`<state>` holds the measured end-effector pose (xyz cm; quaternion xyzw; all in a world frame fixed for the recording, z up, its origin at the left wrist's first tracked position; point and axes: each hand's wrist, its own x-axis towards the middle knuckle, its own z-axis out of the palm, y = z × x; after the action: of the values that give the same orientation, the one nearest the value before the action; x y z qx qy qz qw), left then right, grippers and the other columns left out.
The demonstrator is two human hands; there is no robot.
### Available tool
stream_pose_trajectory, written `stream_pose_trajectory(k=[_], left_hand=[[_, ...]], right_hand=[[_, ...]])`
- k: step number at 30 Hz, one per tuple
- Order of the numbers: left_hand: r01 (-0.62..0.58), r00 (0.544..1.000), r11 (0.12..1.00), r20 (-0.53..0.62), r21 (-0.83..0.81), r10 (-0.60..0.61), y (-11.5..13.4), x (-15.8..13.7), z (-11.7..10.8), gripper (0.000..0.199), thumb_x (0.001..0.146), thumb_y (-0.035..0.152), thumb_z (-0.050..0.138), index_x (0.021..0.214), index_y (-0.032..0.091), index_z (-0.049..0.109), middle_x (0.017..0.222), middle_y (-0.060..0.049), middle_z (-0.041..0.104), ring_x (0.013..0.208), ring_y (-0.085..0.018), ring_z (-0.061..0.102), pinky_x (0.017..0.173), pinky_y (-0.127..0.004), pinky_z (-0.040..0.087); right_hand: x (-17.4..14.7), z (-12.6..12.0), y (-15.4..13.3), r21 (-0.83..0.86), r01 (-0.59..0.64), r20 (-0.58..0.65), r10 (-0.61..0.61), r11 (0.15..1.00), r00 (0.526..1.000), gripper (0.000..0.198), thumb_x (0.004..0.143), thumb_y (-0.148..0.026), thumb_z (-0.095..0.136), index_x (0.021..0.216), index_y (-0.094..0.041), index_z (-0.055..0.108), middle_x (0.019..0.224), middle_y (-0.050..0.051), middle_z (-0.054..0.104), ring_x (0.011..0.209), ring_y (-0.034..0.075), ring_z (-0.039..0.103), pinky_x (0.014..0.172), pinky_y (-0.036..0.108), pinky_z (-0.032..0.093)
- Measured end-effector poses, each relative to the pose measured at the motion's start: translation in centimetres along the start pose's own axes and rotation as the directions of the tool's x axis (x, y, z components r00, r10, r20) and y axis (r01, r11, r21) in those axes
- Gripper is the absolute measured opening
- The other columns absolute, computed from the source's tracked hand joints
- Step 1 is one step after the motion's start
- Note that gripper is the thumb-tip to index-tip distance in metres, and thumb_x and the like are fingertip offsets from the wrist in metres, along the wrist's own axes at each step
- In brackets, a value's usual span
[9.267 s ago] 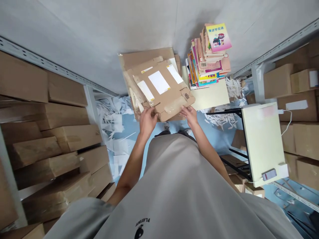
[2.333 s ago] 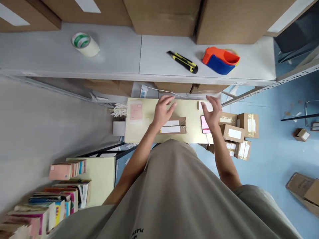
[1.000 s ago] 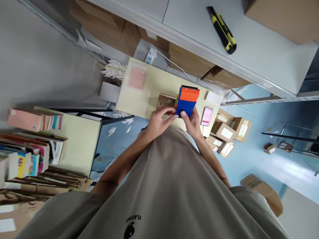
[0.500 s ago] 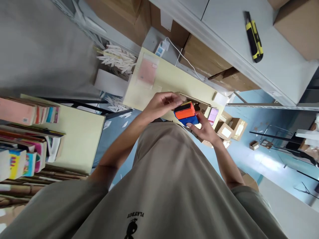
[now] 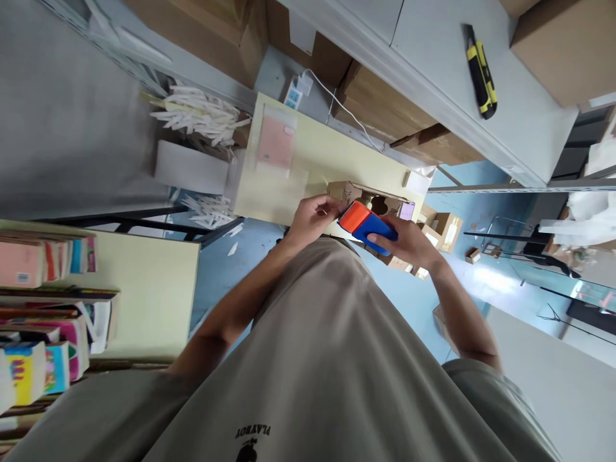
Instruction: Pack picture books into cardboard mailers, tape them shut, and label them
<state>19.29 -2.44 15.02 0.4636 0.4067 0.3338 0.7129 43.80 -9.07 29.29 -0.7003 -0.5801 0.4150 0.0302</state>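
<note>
My right hand [image 5: 411,244] is wrapped round the blue part of an orange-and-blue tape dispenser [image 5: 366,226]. A dark serrated edge runs along its orange end. My left hand [image 5: 312,217] is at that edge with thumb and fingers pinched together; whatever lies between the fingertips is too small to make out. Just behind the dispenser, an open cardboard box [image 5: 344,188] stands on the pale yellow table, partly hidden by my hands. A phone with a lit pinkish screen [image 5: 407,210] is beside the box, near my right hand.
On the pale table [image 5: 308,147] lies a pink notebook [image 5: 275,142]. A yellow-and-black utility knife [image 5: 481,80] rests on the grey shelf [image 5: 440,70] above. Books [image 5: 43,321] fill the left side. Paper strips [image 5: 206,115] are heaped behind, and cardboard boxes [image 5: 445,231] stand on the floor at right.
The tape dispenser has turned in my right hand, so its blue side now points right and its serrated edge left. My left hand has come slightly lower. The camera view has shifted a little.
</note>
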Motion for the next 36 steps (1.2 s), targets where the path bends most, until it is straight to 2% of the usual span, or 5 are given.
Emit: stream_pose_trajectory(k=[6,11,17,26,36], left_hand=[[0.029,0.984,0.985,-0.166,-0.169,-0.058,-2.0,0.1,-0.2,0.038,0.092,0.058,0.092,0.092,0.022,0.083,0.091,-0.005,0.084,0.082,-0.018,0.073,0.076,-0.031,0.058],[0.101,0.966,0.959,-0.203,-0.265,-0.158,-5.9,3.0,-1.5,0.046,0.084,0.064,0.1,0.088,0.023,0.079,0.086,-0.003,0.078,0.074,-0.015,0.065,0.07,-0.029,0.05],[0.18,0.951,0.927,-0.182,-0.328,-0.249,-10.2,5.0,0.8,0.051,0.083,0.066,0.102,0.084,0.023,0.076,0.083,-0.002,0.073,0.075,-0.015,0.059,0.066,-0.029,0.042],[0.276,0.918,0.914,-0.2,-0.296,-0.342,-12.1,5.8,2.0,0.038,0.092,0.055,0.098,0.086,0.022,0.079,0.084,-0.003,0.079,0.078,-0.016,0.063,0.07,-0.028,0.049],[0.208,0.903,0.973,-0.363,-0.101,-0.231,-13.7,5.8,3.9,0.016,0.098,0.033,0.093,0.089,0.024,0.084,0.093,-0.005,0.084,0.082,-0.021,0.073,0.085,-0.037,0.06]], right_hand=[[0.2,-6.0,-5.2,-0.33,-0.128,0.226,0.21,0.935,0.951,0.069,0.1,-0.093,0.068,0.1,-0.024,0.076,0.084,0.008,0.079,0.075,0.027,0.073,0.067,0.036,0.046],[-0.1,-9.9,-8.0,-0.456,-0.273,0.225,0.407,0.847,0.886,0.077,0.096,-0.102,0.06,0.087,-0.025,0.067,0.077,0.007,0.074,0.069,0.025,0.068,0.064,0.036,0.042],[1.9,-8.5,-9.1,-0.568,-0.253,0.168,0.411,0.784,0.896,0.068,0.103,-0.09,0.062,0.086,-0.025,0.069,0.078,0.008,0.074,0.071,0.024,0.066,0.067,0.037,0.042],[3.9,-6.7,-9.3,-0.618,-0.221,0.158,0.395,0.755,0.905,0.058,0.108,-0.077,0.065,0.088,-0.023,0.072,0.078,0.009,0.073,0.078,0.026,0.069,0.075,0.037,0.044],[4.0,-6.0,-9.0,-0.625,-0.255,0.135,0.423,0.738,0.896,0.058,0.108,-0.077,0.065,0.091,-0.023,0.074,0.082,0.011,0.075,0.081,0.028,0.071,0.076,0.039,0.045]])
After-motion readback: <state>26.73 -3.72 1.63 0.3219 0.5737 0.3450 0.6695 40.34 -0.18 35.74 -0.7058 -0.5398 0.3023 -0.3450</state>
